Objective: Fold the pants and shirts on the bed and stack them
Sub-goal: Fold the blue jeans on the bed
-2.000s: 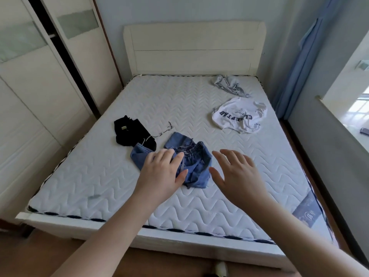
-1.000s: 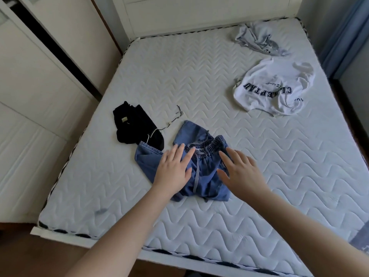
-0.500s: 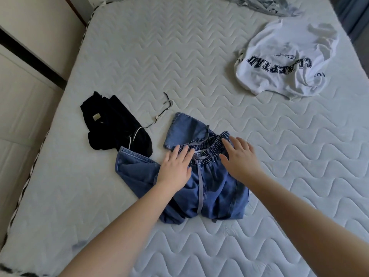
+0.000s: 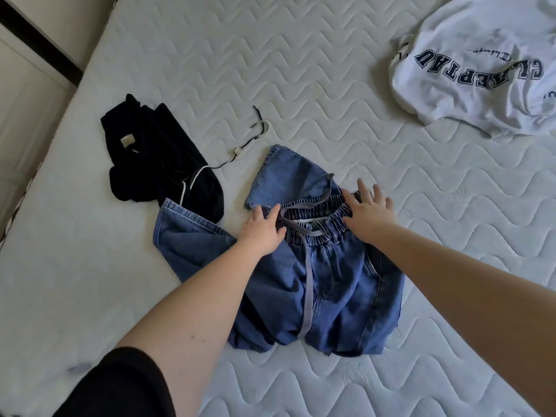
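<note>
Early stage: left hand point(image 4: 262, 228) and right hand point(image 4: 367, 214) lie flat, fingers straight, on the waistband of the rumpled denim pants point(image 4: 325, 284), mid-mattress point(image 4: 331, 85). Black garment point(image 4: 159, 164) and white shirt point(image 4: 478, 70) lie unfolded, nothing stacked.

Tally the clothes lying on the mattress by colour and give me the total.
Blue: 1, the denim pants, with the left hand and right hand at the waistband.
Black: 1, the black garment.
White: 1, the white lettered shirt.
Total: 3 garments in view.
</note>
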The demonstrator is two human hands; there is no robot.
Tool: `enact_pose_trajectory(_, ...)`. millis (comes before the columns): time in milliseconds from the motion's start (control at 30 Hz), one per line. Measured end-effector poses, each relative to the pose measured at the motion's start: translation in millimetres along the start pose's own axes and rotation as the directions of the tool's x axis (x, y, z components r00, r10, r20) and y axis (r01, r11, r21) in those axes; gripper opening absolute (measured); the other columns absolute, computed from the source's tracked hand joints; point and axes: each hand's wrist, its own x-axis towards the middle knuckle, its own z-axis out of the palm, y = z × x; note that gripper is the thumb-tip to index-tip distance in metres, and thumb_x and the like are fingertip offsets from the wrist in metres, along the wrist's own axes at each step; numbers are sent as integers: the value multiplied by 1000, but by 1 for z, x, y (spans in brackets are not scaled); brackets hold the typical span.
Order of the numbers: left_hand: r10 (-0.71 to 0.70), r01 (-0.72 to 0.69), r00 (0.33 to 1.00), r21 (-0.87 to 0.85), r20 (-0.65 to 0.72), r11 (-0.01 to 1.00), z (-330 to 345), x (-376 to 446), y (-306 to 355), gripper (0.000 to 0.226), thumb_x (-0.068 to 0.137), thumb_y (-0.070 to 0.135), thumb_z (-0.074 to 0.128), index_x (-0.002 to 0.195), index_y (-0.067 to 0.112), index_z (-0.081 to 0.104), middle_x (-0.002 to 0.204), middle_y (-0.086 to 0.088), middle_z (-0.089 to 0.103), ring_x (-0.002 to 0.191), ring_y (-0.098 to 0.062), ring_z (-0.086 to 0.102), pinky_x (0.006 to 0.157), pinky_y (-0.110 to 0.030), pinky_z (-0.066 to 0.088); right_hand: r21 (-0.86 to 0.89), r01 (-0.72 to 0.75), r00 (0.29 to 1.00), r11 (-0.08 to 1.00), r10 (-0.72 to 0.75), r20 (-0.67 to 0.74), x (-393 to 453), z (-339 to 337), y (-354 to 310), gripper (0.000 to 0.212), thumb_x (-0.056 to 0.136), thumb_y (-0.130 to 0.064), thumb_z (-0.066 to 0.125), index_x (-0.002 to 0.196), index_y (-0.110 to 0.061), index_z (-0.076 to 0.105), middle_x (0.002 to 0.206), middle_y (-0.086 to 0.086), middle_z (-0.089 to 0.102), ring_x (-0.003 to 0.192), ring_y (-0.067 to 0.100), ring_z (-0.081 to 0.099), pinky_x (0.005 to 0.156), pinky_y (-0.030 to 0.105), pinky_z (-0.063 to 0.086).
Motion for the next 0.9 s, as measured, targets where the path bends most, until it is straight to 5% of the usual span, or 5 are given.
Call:
enact_pose_trajectory(200,-80,81,997,-230,14,970,7,17,3,65,95,36,49,152,39,17,153,-13,23,124,-36,46,98,-46,45,-38,11,998,999,-13,-56,-8,7,1,55,98,-28,53,147,-22,28,149,12,25,126,40,39,103,48,37)
enact_pose_trajectory(467,-70,43,995,-304,-77,952,11,-34,2,41,84,23,70,120,23,51,125,-6,44,94,-29,59,85,-41,51,100,58,992,993,-46,-114,-46,12,22,29,90,9,48,116,-2,57,130,16,36,97,30,46,82,35,37)
enact_pose_trajectory(567,-41,-42,972,-347,-230,937,12,-66,3,30,88,27,71,113,17,58,118,-4,52,100,-27,57,82,-34,45,143,10,996,990,2,-86,-62,7,41,15,94,1,51,104,4,61,138,12,31,84,30,52,74,38,44)
enact_pose_trajectory(733,-22,-146,913,-375,-408,915,-4,-119,7,30,92,19,65,122,13,62,122,-6,60,106,-27,58,86,-33,42,162,85,996,983,-77,-56,-99,-12,75,27,93,-19,61,112,-1,66,127,13,54,111,32,57,92,36,45)
enact_pose_trajectory(900,119,-288,862,-284,-492,915,-37,-187,15,27,94,15,62,121,11,64,120,-6,62,103,-29,62,89,-39,46,201,115,971,973,-68,-228,-175,-47,86,24,94,-19,61,105,1,69,116,15,61,105,35,59,87,38,43)
